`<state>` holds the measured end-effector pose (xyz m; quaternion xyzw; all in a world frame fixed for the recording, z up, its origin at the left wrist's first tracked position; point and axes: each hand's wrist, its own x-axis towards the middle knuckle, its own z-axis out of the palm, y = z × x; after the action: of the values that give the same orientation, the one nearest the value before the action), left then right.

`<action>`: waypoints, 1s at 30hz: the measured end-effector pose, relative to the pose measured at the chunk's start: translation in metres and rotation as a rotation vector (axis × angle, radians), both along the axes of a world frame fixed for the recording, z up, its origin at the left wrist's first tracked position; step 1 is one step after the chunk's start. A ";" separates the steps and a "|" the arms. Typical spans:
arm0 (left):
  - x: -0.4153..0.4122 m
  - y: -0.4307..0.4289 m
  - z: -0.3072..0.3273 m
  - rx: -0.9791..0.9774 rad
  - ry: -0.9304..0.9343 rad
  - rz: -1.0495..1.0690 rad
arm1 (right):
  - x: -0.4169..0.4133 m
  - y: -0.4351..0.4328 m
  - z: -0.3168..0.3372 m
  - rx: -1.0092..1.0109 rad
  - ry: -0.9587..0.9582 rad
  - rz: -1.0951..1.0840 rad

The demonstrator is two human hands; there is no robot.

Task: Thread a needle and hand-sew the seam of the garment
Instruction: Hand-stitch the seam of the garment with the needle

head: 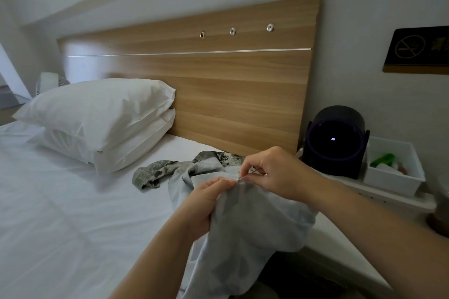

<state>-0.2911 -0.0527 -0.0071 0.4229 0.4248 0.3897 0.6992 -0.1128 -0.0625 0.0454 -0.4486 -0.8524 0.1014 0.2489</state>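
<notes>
Both forearms reach forward; the left hand (206, 198) and right hand (274, 172) meet, fingertips pinched together.

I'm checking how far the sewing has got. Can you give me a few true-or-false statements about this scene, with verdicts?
1. The left hand grips the garment. True.
2. The right hand lies flat on the bed. False: it pinches the needle at the garment's edge.
3. Two white pillows are stacked by the headboard. True.
4. The white bin sits on the pillows. False: it stands on the bedside shelf, beside the black round device.
</notes>
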 end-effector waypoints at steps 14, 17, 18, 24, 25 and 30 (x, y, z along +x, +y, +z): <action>0.001 0.028 -0.014 -0.206 0.070 0.271 | 0.032 -0.021 0.051 -0.748 0.163 0.247; -0.001 0.036 -0.020 -0.225 0.136 0.353 | 0.039 -0.026 0.057 -0.874 0.175 0.394; -0.002 0.038 -0.022 -0.228 0.151 0.374 | 0.040 -0.027 0.058 -0.906 0.177 0.439; -0.007 0.042 -0.026 -0.190 0.209 0.396 | 0.046 -0.028 0.057 -1.014 0.163 0.540; -0.007 0.041 -0.025 -0.166 0.216 0.390 | 0.046 -0.027 0.056 -0.963 0.090 0.455; -0.002 0.027 -0.020 0.069 0.223 0.319 | 0.029 -0.013 0.028 -0.500 0.072 -0.122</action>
<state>-0.2932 -0.0260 -0.0268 0.4145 0.5478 0.4604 0.5622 -0.0837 -0.0752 0.0734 -0.5428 -0.7628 0.3098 0.1659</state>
